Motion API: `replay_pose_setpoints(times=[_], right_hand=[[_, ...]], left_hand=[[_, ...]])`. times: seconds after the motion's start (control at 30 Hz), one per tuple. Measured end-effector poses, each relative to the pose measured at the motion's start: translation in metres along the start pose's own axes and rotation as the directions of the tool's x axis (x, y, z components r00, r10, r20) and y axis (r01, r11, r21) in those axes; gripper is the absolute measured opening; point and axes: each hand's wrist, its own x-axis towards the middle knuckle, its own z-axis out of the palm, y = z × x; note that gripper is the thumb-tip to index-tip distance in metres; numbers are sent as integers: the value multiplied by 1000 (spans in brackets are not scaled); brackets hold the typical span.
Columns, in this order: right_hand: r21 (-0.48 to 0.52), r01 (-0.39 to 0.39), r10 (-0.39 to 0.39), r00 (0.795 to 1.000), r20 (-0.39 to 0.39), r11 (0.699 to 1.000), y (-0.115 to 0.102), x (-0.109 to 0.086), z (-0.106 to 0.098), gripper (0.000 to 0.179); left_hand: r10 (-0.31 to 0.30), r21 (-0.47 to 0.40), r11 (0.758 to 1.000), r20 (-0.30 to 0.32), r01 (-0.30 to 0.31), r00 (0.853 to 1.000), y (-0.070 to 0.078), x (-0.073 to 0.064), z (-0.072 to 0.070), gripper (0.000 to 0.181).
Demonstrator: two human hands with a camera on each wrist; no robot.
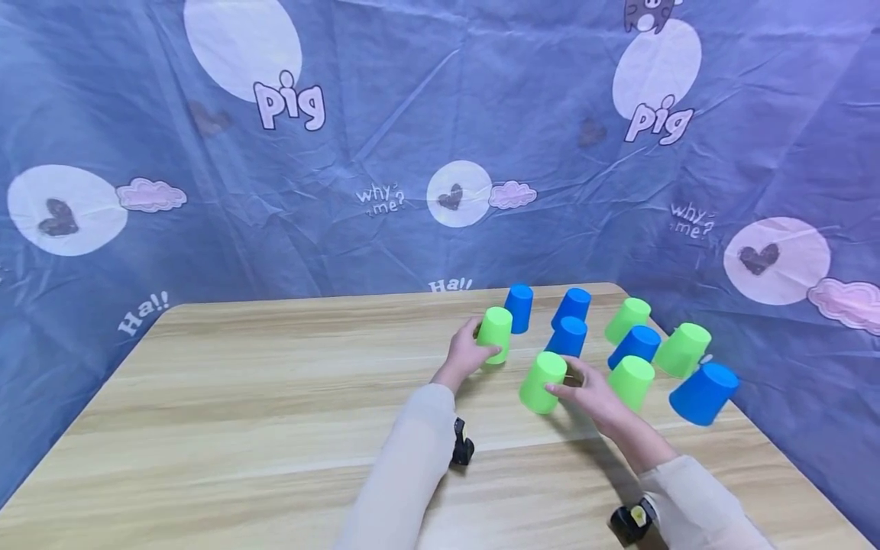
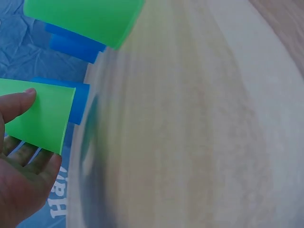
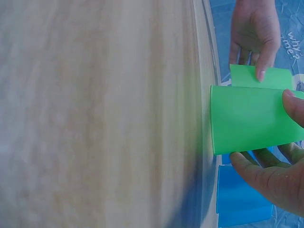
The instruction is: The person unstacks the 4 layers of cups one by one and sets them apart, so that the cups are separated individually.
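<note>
My left hand [image 1: 467,353] grips a green cup [image 1: 496,334] that stands mouth down, thumb on its near side and fingers around the far side. The left wrist view shows the thumb and fingers on opposite sides of this cup [image 2: 42,114]. To the right and nearer, my right hand [image 1: 590,393] holds a second upside-down green cup [image 1: 543,382], slightly tilted. In the right wrist view its thumb lies on one side of the cup [image 3: 251,118] and the fingers curl along the other. A blue cup [image 1: 520,308] stands just behind the left hand's cup.
Right of the hands are more inverted cups: blue ones [image 1: 567,336] [image 1: 635,344] [image 1: 704,393] and green ones [image 1: 631,382] [image 1: 684,350] [image 1: 629,319]. They stand on a wooden table [image 1: 241,397], whose back and right edges meet a blue printed cloth [image 1: 385,137].
</note>
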Motion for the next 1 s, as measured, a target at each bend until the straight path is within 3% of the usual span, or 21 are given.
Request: replay_pose_setpoints(times=[0.23, 1.0], right_hand=[[23, 28, -29, 999, 18, 999, -1, 2, 3, 61], [41, 21, -22, 999, 29, 999, 1, -1, -2, 62]], left_hand=[[-31, 1, 1000, -9, 31, 999, -9, 0, 3, 60], [-51, 8, 999, -2, 51, 999, -11, -3, 12, 61]])
